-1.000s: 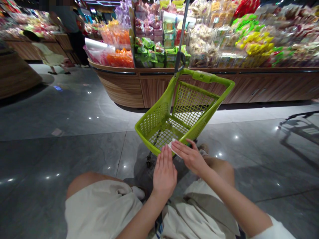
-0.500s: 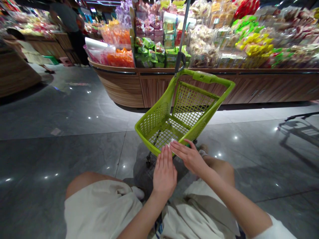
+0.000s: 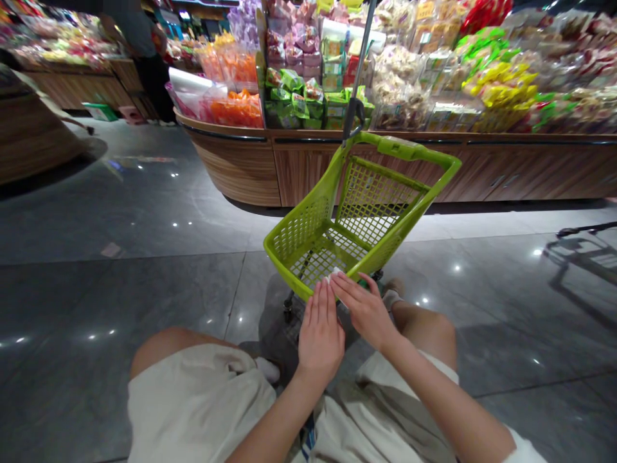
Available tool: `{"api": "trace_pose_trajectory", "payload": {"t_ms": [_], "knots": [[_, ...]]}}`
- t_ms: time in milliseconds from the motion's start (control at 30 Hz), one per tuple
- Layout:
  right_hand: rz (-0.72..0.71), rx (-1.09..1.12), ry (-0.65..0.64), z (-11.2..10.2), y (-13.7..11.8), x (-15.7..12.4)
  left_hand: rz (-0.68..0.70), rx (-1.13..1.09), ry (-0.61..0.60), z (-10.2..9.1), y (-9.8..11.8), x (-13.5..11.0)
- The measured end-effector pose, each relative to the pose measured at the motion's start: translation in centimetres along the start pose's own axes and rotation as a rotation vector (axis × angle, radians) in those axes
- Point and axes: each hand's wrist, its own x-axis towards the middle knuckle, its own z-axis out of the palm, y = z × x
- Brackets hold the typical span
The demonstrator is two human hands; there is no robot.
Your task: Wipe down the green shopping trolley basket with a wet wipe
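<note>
Both of my hands meet at the near rim of a green plastic shopping cart (image 3: 399, 149). A small white tissue (image 3: 336, 271) shows between their fingertips, over the rim. My left hand (image 3: 322, 331) lies back upward with its fingers together, pressing the tissue against the rim. From the right, my right hand (image 3: 367, 310) pinches the tissue, its thumb raised a little apart. Most of the tissue is hidden beneath the fingers. The cart's lattice basket holds nothing that I can see.
A wooden display counter (image 3: 236, 164) with packaged snacks stands behind the cart. A grey pole (image 3: 357, 77) rises at the cart's handle. Another cart's dark frame (image 3: 590, 247) is at the right edge. A person (image 3: 144, 58) stands at the back left.
My hands stay together on the rim with the tissue, with only a slight shift. The view has moved slightly. The small person at the left is now mostly hidden behind the round counter.
</note>
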Motion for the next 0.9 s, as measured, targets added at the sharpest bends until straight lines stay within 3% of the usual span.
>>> {"api": "trace_pose_trajectory", "payload": {"t_ms": [67, 167, 233, 333, 467, 533, 600, 667, 733, 800, 900], "knots": [[0.006, -0.005, 0.002, -0.6, 2.8, 0.0, 0.014, 0.004, -0.009, -0.1, -0.2, 0.0], [0.184, -0.084, 0.067, -1.3, 8.0, 0.4, 0.026, 0.000, -0.016, 0.0, -0.2, 0.1], [0.300, -0.139, 0.112, -1.3, 9.0, 0.7, 0.020, -0.008, -0.012, 0.1, 0.0, 0.1], [0.321, -0.150, 0.134, -0.4, 5.5, 0.7, 0.004, -0.007, -0.004, 0.3, 0.4, 0.1], [0.101, -0.044, 0.060, 0.5, -0.5, -0.1, 0.000, 0.013, -0.014, 0.2, 0.3, 0.0], [0.017, -0.019, 0.030, 0.2, 0.0, -0.4, 0.011, 0.023, -0.024, 0.0, -0.1, 0.0], [0.029, -0.038, 0.041, -0.5, 3.0, -0.4, 0.030, 0.030, -0.033, -0.2, -0.4, -0.1], [0.150, -0.088, 0.090, -1.2, 6.7, -0.1, 0.047, 0.029, -0.038, -0.2, -0.6, 0.0], [0.285, -0.138, 0.148, -1.5, 8.8, 0.3, 0.053, 0.020, -0.037, -0.2, -0.5, 0.0], [0.344, -0.154, 0.170, -1.2, 8.2, 0.5, 0.041, 0.008, -0.031, -0.1, -0.2, 0.1], [0.228, -0.100, 0.115, -0.1, 3.4, 0.3, 0.013, 0.001, -0.024, 0.1, 0.2, 0.1]]}}
